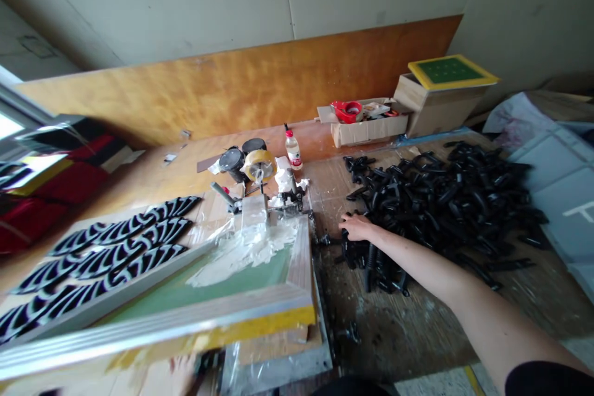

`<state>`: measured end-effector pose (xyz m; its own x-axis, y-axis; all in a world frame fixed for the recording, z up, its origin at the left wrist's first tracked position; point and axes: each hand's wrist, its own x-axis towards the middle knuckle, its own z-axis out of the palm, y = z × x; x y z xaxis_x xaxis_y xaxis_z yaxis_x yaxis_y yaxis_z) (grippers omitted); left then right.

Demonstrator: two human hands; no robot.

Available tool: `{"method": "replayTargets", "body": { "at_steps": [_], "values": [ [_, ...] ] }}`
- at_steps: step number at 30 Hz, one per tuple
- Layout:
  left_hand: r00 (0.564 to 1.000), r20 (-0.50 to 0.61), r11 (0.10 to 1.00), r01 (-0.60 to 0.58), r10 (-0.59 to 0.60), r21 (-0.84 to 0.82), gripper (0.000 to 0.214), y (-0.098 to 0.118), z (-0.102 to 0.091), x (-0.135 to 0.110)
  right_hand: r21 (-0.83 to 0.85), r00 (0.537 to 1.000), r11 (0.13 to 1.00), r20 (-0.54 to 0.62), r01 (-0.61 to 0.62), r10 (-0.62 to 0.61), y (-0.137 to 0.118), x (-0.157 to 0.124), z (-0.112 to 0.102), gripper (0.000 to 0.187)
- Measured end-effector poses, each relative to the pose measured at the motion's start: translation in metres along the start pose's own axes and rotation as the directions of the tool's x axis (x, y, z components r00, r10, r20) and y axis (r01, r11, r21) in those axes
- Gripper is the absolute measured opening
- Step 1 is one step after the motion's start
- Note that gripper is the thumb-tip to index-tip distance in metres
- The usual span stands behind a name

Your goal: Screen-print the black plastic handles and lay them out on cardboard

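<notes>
My right hand [356, 226] reaches to the left edge of the heap of curved black plastic pieces [431, 198], its fingers bent down on a black piece there. A smaller cluster of the same pieces [378, 266] lies just below that hand. My left hand [183, 372] is low in the view, under the near edge of the screen-printing frame [260, 303], blurred and partly hidden. Something dark is beside its fingers, and I cannot tell whether it is held. White paste [241, 257] is spread on the frame's green mesh, around a metal squeegee block [255, 213].
Rows of black strips with white markings [116, 241] lie at left. Behind the frame stand black tubs [232, 161], a tape roll [260, 166] and a red-capped bottle [292, 150]. Cardboard boxes [371, 132] stand at the back, a grey crate [566, 192] at right.
</notes>
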<state>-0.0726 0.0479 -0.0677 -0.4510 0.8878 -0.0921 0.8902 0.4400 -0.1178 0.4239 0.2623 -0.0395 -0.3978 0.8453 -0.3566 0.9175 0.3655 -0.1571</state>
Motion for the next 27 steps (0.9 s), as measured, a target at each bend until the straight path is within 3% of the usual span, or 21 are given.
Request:
{"method": "replayTargets", "body": {
  "at_steps": [7,11,14,16,18,20,21,22,24,27],
  "values": [
    [1.000,0.009,0.995,0.004,-0.004,-0.103,0.056,-0.018,0.034,0.007,-0.003,0.996,0.998,-0.053,0.067,-0.068,-0.012,-0.046,0.002,0.033],
    [0.999,0.010,0.968,0.041,-0.039,-0.249,0.060,-0.027,0.054,0.015,0.122,0.990,0.992,-0.141,-0.007,0.024,-0.012,-0.061,-0.007,0.029],
    [1.000,0.013,0.953,0.026,-0.023,-0.302,0.064,-0.031,0.063,0.018,0.222,0.943,0.971,-0.295,-0.091,0.156,-0.011,-0.074,-0.011,0.031],
    [1.000,0.012,0.946,0.019,-0.016,-0.324,0.066,-0.031,0.064,0.019,0.324,0.852,0.932,-0.428,-0.165,0.300,-0.012,-0.084,-0.012,0.033],
    [1.000,0.009,0.938,0.024,-0.022,-0.346,0.067,-0.031,0.063,0.018,0.434,0.689,0.867,-0.551,-0.246,0.471,-0.019,-0.094,-0.012,0.038],
    [1.000,-0.003,0.932,0.021,-0.024,-0.362,0.068,-0.029,0.061,0.016,0.503,0.519,0.822,-0.643,-0.268,0.563,-0.032,-0.102,-0.011,0.042],
    [1.000,-0.012,0.930,0.011,-0.016,-0.367,0.067,-0.029,0.060,0.015,0.516,0.465,0.820,-0.679,-0.249,0.568,-0.043,-0.106,-0.009,0.042],
    [1.000,-0.023,0.929,-0.002,-0.006,-0.370,0.067,-0.029,0.059,0.014,0.518,0.443,0.828,-0.704,-0.212,0.554,-0.055,-0.108,-0.007,0.042],
    [0.999,-0.042,0.928,-0.019,0.004,-0.373,0.065,-0.029,0.059,0.012,0.496,0.471,0.860,-0.734,-0.117,0.488,-0.088,-0.110,0.002,0.040],
    [0.998,-0.056,0.922,-0.027,0.005,-0.387,0.061,-0.031,0.058,0.012,0.347,0.607,0.935,-0.759,0.071,0.236,-0.148,-0.106,0.022,0.025]
  ]
}}
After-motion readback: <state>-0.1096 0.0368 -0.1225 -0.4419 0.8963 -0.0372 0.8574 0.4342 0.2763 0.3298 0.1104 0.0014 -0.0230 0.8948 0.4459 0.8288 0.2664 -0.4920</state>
